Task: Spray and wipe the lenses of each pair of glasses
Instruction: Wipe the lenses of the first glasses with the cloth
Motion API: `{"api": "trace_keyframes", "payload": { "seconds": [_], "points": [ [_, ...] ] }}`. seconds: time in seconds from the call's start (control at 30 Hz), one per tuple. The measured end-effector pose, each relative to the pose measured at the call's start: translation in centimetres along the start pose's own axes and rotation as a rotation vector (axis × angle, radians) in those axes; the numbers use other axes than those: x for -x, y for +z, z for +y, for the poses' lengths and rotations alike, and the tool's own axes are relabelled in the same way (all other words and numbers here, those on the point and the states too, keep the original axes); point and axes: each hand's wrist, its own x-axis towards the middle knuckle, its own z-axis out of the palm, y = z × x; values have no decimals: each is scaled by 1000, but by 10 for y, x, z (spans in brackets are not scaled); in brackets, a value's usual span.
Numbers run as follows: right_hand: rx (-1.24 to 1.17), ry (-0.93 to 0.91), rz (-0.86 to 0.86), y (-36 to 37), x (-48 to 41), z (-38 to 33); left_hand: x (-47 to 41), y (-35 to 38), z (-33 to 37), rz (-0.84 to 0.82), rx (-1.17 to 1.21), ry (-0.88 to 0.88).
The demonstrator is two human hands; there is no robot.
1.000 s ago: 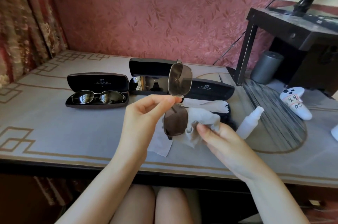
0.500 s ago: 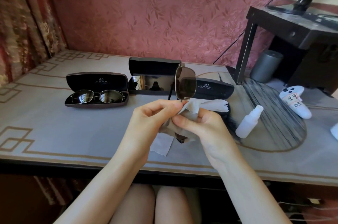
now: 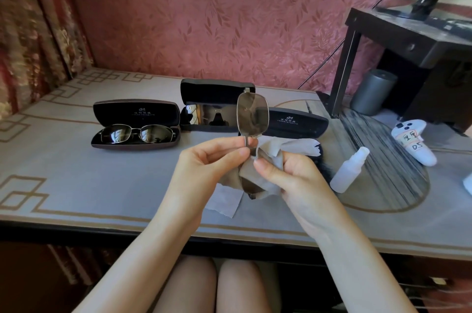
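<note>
Pinching tinted metal-framed glasses [image 3: 252,116], left hand [image 3: 212,162] steadies. Right hand [image 3: 293,177] clamps grey cloth [image 3: 268,156] round the near lens [image 3: 249,186] — rub lightly.

Both bare forearms slanted in from the lower edge, the left from 7 o'clock and the right from 5 o'clock, converging mid-frame. The left hand [image 3: 212,162] pinched the glasses [image 3: 252,114] between thumb and forefinger. At its 3 o'clock the right hand [image 3: 293,174] curled round the cloth [image 3: 255,181], thumb pressing.

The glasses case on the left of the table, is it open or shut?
Open: the left glasses case has its lid raised, and dark-lensed glasses lie in its lower half.
</note>
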Motion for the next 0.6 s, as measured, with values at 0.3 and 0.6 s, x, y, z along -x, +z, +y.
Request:
{"api": "trace_keyframes", "payload": {
  "seconds": [0.3,0.6],
  "points": [
    [-73,-29,98,9,0,-1,3,5,2,-72,0,-18],
    [-64,-47,94,13,3,-3,5,9,2,37,58,20]
  ]
}}
